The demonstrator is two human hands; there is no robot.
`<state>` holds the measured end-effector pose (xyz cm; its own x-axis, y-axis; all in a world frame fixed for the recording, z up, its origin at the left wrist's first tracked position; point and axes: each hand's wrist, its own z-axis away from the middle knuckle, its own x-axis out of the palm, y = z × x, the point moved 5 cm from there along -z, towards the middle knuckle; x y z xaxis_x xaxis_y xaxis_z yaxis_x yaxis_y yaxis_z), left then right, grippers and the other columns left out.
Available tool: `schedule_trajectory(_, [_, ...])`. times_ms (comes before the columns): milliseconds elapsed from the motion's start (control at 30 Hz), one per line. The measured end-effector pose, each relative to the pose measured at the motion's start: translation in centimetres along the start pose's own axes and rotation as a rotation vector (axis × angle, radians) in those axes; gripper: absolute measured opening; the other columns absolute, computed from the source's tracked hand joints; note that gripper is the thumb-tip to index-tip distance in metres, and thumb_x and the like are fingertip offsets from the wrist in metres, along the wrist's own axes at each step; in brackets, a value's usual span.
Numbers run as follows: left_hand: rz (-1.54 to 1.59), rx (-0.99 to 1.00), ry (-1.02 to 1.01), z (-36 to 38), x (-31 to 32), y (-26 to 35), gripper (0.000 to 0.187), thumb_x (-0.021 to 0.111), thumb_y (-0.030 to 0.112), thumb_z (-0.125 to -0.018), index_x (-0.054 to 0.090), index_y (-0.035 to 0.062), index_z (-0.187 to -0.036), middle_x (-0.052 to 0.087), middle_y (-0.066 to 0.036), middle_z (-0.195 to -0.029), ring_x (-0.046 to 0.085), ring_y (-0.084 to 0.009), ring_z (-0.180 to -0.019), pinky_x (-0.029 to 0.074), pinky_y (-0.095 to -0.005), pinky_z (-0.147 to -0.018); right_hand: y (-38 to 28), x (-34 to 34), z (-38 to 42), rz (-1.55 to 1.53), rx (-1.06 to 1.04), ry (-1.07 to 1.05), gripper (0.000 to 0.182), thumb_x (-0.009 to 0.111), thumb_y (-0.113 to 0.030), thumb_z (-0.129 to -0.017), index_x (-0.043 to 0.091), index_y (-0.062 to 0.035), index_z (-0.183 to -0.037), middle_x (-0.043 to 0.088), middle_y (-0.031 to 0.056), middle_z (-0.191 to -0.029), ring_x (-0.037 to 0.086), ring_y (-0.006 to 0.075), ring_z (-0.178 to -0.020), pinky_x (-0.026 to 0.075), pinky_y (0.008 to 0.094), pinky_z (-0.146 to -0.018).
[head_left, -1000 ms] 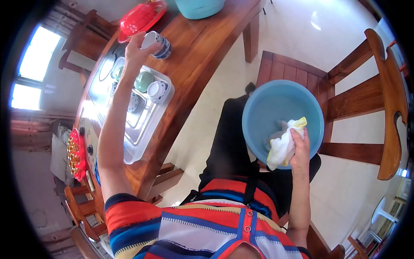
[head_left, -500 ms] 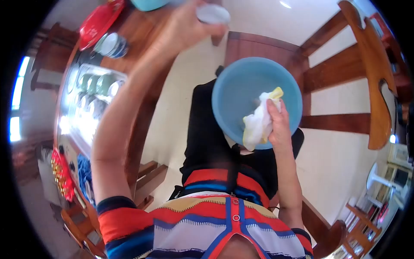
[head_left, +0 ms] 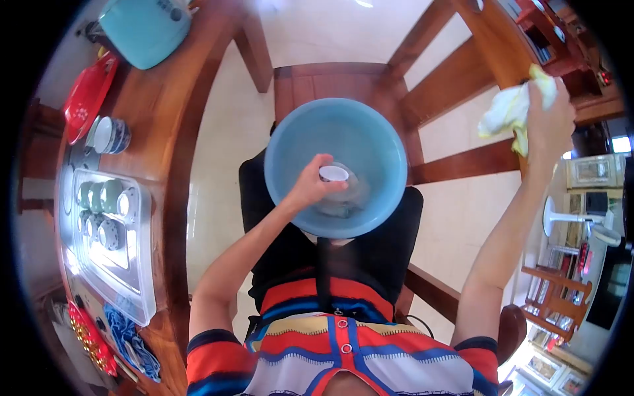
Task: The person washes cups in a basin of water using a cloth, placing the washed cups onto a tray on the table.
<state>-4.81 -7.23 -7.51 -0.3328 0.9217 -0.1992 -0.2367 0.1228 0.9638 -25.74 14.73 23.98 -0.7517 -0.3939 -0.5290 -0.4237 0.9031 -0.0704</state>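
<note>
My left hand [head_left: 312, 186] is inside the light blue basin [head_left: 391, 178], its thumb and fingers closed round a small white cup [head_left: 334, 173]. The cup is low in the basin, where the water looks disturbed. Out to the right, my right hand [head_left: 553, 122] grips a white cloth [head_left: 505, 113] with yellow edges. It is raised by the top of the wooden chair back, and the cloth hangs bunched from the fingers. The basin stands on a wooden chair seat [head_left: 310, 82] in front of my knees.
On the wooden table [head_left: 175, 112] at left are a clear tray [head_left: 148, 264] with several small cups, stacked cups [head_left: 112, 135], a red dish [head_left: 89, 96], a light blue appliance [head_left: 145, 30] and a blue cloth [head_left: 132, 343]. The chair back [head_left: 456, 76] rises beyond the basin's right side.
My left hand has come down from near the table into the basin with the cup. My right hand has lifted the cloth out of the basin and swung right. The view has shifted.
</note>
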Motion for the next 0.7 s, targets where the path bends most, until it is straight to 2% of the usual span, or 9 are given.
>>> schedule_trajectory(67, [-0.013, -0.017, 0.015, 0.3, -0.8, -0.8, 0.074, 0.079, 0.026, -0.061, 0.043, -0.0039, -0.118, 0.053, -0.021, -0.111, 0.054, -0.0261, -0.101, 0.043, -0.0336, -0.086, 0.3, 2.1, -0.2, 0.236, 0.073, -0.358, 0.064, 0.050, -0.053, -0.080, 0.043, -0.0069, -0.123, 0.054, 0.0248, -0.110, 0.053, 0.0387, -0.102, 0.040, 0.0444, -0.087])
schedule_trajectory(100, [-0.015, -0.020, 0.033, 0.4, -1.4, -1.1, 0.074, 0.079, 0.026, -0.061, 0.043, -0.0039, -0.118, 0.053, -0.021, -0.111, 0.054, -0.0261, -0.101, 0.043, -0.0336, -0.086, 1.4, 2.9, -0.3, 0.065, 0.091, -0.386, 0.063, 0.048, -0.052, -0.081, 0.040, -0.0079, -0.127, 0.054, 0.0241, -0.112, 0.051, 0.0396, -0.106, 0.038, 0.0429, -0.090])
schedule_trajectory(267, [0.123, -0.148, 0.092, 0.8, -2.9, -3.4, 0.075, 0.080, 0.029, -0.060, 0.044, -0.0038, -0.117, 0.052, -0.020, -0.112, 0.053, -0.0262, -0.102, 0.043, -0.0338, -0.087, 5.0, 4.3, -1.4, 0.059, 0.264, -0.499, 0.066, 0.046, -0.049, -0.084, 0.034, -0.0032, -0.130, 0.047, 0.0283, -0.119, 0.043, 0.0407, -0.114, 0.032, 0.0444, -0.096])
schedule_trajectory(367, [0.126, -0.198, 0.109, 0.7, -3.1, -5.6, 0.073, 0.080, 0.028, -0.060, 0.045, -0.0033, -0.116, 0.053, -0.020, -0.112, 0.054, -0.0258, -0.101, 0.043, -0.0337, -0.086, 8.1, 5.0, -3.1, 0.108, -0.131, 0.022, 0.068, 0.054, -0.039, -0.083, 0.031, 0.0050, -0.130, 0.034, 0.0340, -0.127, 0.020, 0.0427, -0.125, 0.023, 0.0453, -0.102])
schedule_trajectory(467, [0.122, -0.184, 0.149, 1.1, -3.0, -5.8, 0.073, 0.080, 0.028, -0.059, 0.046, -0.0030, -0.115, 0.054, -0.019, -0.110, 0.054, -0.0253, -0.101, 0.044, -0.0334, -0.086, 5.9, 2.8, -1.7, 0.119, -0.054, 0.208, 0.062, 0.059, -0.033, -0.081, 0.039, 0.0027, -0.126, 0.043, 0.0300, -0.122, 0.028, 0.0420, -0.121, 0.025, 0.0439, -0.101])
schedule_trajectory(500, [0.142, -0.171, 0.133, 1.1, -2.8, -6.1, 0.073, 0.081, 0.028, -0.059, 0.046, -0.0030, -0.115, 0.054, -0.018, -0.110, 0.054, -0.0251, -0.101, 0.043, -0.0332, -0.086, 6.6, 3.3, -2.8, 0.158, -0.254, 0.100, 0.053, 0.056, -0.035, -0.081, 0.050, 0.0021, -0.118, 0.054, 0.0246, -0.113, 0.048, 0.0378, -0.107, 0.034, 0.0402, -0.095])
schedule_trajectory(533, [0.148, -0.182, 0.130, 1.2, -2.9, -5.7, 0.073, 0.081, 0.028, -0.059, 0.046, -0.0030, -0.115, 0.054, -0.018, -0.110, 0.054, -0.0251, -0.101, 0.043, -0.0332, -0.086, 5.2, 2.4, -2.9, 0.160, -0.260, 0.089, 0.053, 0.056, -0.035, -0.081, 0.050, 0.0021, -0.118, 0.054, 0.0246, -0.113, 0.048, 0.0378, -0.107, 0.034, 0.0402, -0.095])
schedule_trajectory(600, [0.105, -0.170, 0.125, 1.3, -3.1, -5.1, 0.077, 0.081, 0.028, -0.057, 0.044, -0.0020, -0.117, 0.053, -0.017, -0.109, 0.053, -0.0241, -0.100, 0.043, -0.0324, -0.086, 4.8, 3.1, -2.1, 0.012, 0.133, -0.366, 0.047, 0.053, -0.037, -0.083, 0.053, -0.0048, -0.116, 0.054, 0.0208, -0.114, 0.047, 0.0388, -0.108, 0.036, 0.0434, -0.092])
schedule_trajectory(700, [0.123, -0.225, 0.154, 1.0, -2.9, -5.9, 0.076, 0.081, 0.028, -0.058, 0.042, 0.0009, -0.118, 0.051, -0.013, -0.107, 0.054, -0.0219, -0.091, 0.045, -0.0306, -0.079, 5.1, 3.2, -2.2, 0.024, 0.081, -0.332, 0.045, 0.047, -0.039, -0.085, 0.055, -0.0053, -0.115, 0.053, 0.0210, -0.116, 0.050, 0.0364, -0.105, 0.039, 0.0425, -0.088])
